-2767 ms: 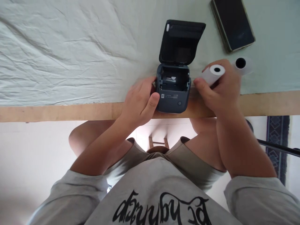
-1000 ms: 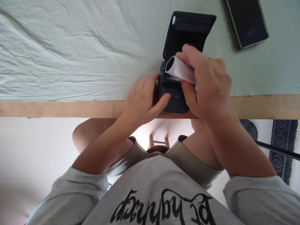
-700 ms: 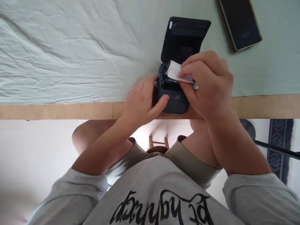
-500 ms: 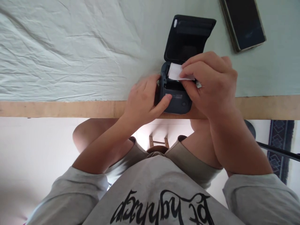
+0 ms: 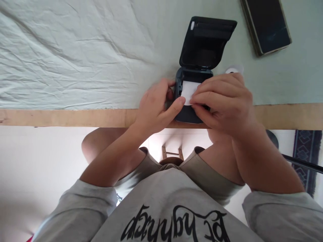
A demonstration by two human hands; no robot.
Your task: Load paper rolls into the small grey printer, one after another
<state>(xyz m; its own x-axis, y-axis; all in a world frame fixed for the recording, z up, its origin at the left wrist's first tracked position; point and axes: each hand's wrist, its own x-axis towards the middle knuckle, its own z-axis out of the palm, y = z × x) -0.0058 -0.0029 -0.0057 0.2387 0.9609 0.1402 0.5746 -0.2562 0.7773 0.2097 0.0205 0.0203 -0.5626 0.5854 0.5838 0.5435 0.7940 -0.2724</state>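
A small dark printer stands at the near edge of the table with its lid swung open and leaning back. A white paper roll lies in the printer's open bay. My right hand is curled over the bay, with its fingertips pinching the roll's loose paper end. My left hand grips the printer's left side, thumb resting on the paper by the front edge.
A pale green wrinkled cloth covers the table above a bare wooden edge. A dark phone lies at the far right. A second white roll peeks out behind my right hand. Below are my knees and a stool.
My right hand brought the paper roll from the right of the printer over the open bay and lowered it in. It now pinches the paper end. My left hand stayed on the printer.
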